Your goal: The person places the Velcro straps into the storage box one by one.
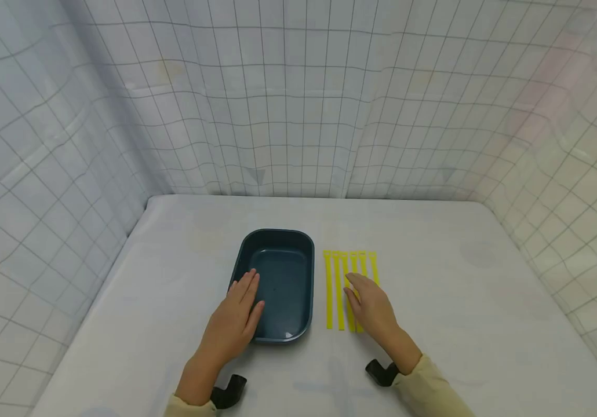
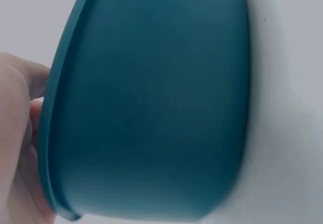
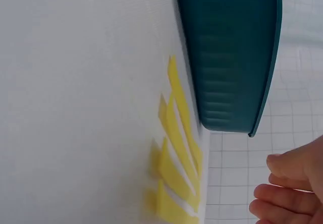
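Note:
A dark teal rectangular basin (image 1: 284,295) with rounded corners sits on the white table. My left hand (image 1: 230,325) lies across its left rim, fingers straight and held together over the inside. In the left wrist view, that hand (image 2: 17,138) is partly hidden behind the rim of the basin (image 2: 151,93). Right of the basin, several flat yellow strips (image 1: 329,295) lie side by side, each with a slotted wider end at the far side. My right hand (image 1: 375,308) hovers over the rightmost ones with fingers loosely bent. Nothing shows between its fingers (image 3: 282,199) in the right wrist view.
White cloth with a dark grid (image 1: 298,104) hangs behind the table and along both sides. Black curved pieces (image 1: 229,392) sit at both wrists, beside pale sleeves (image 1: 431,388). White tabletop (image 1: 444,278) extends to the right of the strips.

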Tool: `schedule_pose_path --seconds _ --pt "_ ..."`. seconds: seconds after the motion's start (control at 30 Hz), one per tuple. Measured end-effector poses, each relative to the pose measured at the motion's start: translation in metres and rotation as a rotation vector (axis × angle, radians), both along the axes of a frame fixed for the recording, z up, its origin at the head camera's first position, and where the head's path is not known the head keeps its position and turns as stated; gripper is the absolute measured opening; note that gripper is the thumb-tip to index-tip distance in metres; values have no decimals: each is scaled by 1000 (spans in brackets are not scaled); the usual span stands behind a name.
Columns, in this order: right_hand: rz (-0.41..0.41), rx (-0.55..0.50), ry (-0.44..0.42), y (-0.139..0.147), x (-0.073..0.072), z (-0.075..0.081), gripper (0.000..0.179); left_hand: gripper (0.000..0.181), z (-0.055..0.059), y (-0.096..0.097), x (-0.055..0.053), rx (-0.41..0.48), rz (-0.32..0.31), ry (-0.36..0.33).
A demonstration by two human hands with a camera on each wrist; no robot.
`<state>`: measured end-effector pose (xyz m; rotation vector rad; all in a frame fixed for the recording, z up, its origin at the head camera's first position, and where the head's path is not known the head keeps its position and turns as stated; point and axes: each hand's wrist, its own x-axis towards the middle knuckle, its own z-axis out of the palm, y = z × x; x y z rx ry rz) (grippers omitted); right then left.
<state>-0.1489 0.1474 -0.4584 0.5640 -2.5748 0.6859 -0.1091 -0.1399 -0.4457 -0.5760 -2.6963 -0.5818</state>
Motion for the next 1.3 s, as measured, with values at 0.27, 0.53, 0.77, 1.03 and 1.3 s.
schedule_pose_path --seconds 0.27,0.53,0.77,1.03,1.3 --pt "-37 -121 31 -7 -13 1 24 60 -7 -28 6 337 59 -112" --pt "-46 -221 -19 -13 -25 -1 16 67 -21 -48 4 540 51 -245" --pt "-52 -226 -55 -18 -35 -3 11 68 -26 -50 4 568 18 -339" --pt "6 -179 -229 -18 -67 8 7 85 -26 -57 6 564 -35 -358" --pt "13 -113 -340 -15 -97 15 10 103 -22 -59 9 516 -48 -424"
